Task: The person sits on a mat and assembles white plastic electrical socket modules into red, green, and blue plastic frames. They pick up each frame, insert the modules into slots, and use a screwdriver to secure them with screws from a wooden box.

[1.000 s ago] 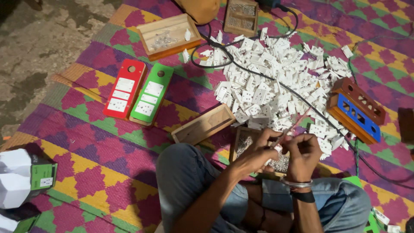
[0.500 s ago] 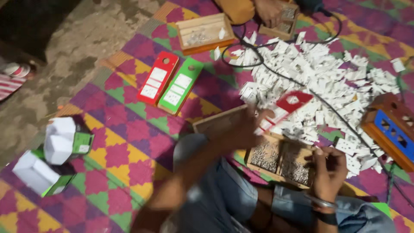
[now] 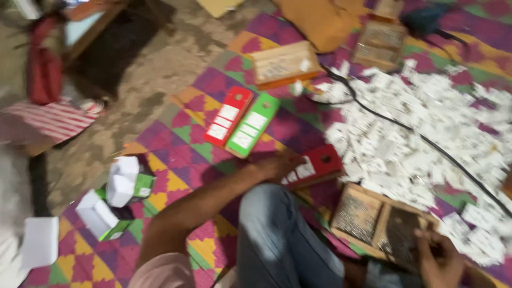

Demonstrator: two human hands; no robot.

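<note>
Left hand (image 3: 277,165): was at the wooden tray w/ right hand, now stretched out left, holding the red flat card w/ white labels (image 3: 314,166) down on the mat.
Right hand (image 3: 440,261): dropped to the tray's (image 3: 373,213) right edge.
View: swung left.

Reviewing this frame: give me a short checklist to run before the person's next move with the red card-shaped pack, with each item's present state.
1. Left hand on the red pack: ok, the hand rests at its end.
2. Firmness of the left grip: cannot tell, the picture is blurred.
3. Pack apart from the red and green packs laid side by side: ok, a gap of mat shows.
4. Right hand at the wooden tray: ok, it touches the tray's near corner.
5. Black cable off the pack: ok, it crosses the white pile.
</note>
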